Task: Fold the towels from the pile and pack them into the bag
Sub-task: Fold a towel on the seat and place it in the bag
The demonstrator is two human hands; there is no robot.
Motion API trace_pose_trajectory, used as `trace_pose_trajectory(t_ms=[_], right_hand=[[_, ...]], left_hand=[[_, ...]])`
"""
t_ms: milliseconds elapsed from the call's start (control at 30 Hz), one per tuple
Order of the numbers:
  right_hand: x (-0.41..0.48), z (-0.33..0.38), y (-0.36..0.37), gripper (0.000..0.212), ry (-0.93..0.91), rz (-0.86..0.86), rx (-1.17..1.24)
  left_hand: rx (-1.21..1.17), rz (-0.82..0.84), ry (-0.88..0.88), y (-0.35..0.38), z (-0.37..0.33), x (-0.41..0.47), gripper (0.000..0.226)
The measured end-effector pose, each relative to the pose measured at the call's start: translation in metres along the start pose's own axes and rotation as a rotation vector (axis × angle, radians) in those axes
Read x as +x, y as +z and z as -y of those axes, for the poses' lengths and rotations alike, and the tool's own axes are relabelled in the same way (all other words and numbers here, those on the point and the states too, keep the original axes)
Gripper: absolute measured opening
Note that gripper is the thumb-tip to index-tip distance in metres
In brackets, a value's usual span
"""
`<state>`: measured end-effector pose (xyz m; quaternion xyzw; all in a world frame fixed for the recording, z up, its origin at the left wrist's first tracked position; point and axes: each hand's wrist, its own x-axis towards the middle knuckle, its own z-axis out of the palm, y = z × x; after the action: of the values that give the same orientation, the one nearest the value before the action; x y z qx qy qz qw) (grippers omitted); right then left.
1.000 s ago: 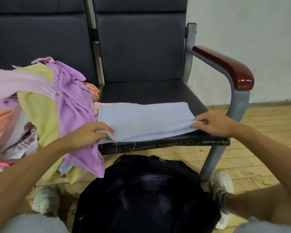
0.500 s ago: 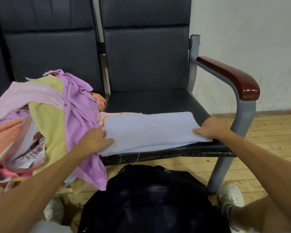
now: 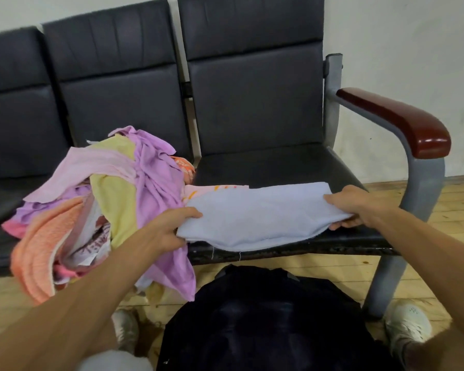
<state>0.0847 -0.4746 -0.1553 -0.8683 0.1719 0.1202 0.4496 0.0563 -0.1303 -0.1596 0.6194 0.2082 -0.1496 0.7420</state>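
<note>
Bench: a row of dark padded seats (image 3: 265,167) against a pale wall, seen from above by a person facing it.
Pile of towels (image 3: 113,204): a loose heap in pink, peach, yellow and purple. It covers the front of the middle seat, and purple and peach cloth spills over that seat's front edge.
Left hand (image 3: 169,231): at the right side of the pile, fingers curled tight round the left end of the blue towel.
Blue towel (image 3: 257,218): pale blue and folded into a long band. It lies across the front of the right-hand seat, held between both hands. Its near edge sags past the seat's front edge.
Pink towel (image 3: 214,190): a corner with orange marks shows from under the blue towel's far left side.
Right hand (image 3: 356,207): pinches the right end of the blue towel, fingers on top and thumb beneath, near the seat's front right corner.
Armrest (image 3: 402,124): dark red wood on a grey metal frame, at the bench's right end.
Bag (image 3: 265,317): dark, on the wooden floor (image 3: 453,210) just below the right-hand seat's front edge, between the person's pale shoes (image 3: 407,319). Whether it is open cannot be told.
</note>
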Motion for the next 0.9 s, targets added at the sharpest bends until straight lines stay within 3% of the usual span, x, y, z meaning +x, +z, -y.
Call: trace_pose_trajectory(t_ms=[100,300,500,633,767,900], right_hand=[[0.004,-0.002,0.003,0.022,0.031,0.034,-0.082],[-0.006,-0.008,-0.004,0.015,-0.003,0.136,0.002],[-0.004,-0.015,-0.008,0.021,-0.006,0.129,0.045],[-0.002,-0.016,-0.008,0.016,-0.002,0.142,0.071],[0.001,-0.018,-0.010,0.022,0.018,0.168,0.095],[0.000,-0.020,-0.012,0.028,0.007,0.154,0.126]], left_hand=[[-0.068,0.013,0.012,0.012,-0.007,-0.008,0.017],[-0.031,0.005,0.151,0.062,-0.041,-0.012,0.016],[0.365,-0.030,0.259,0.152,-0.046,-0.008,0.028],[0.606,0.075,0.224,0.198,-0.030,-0.003,0.007],[0.830,0.114,0.233,0.227,-0.011,0.005,0.022],[0.991,0.220,0.128,0.235,0.009,0.007,0.038]])
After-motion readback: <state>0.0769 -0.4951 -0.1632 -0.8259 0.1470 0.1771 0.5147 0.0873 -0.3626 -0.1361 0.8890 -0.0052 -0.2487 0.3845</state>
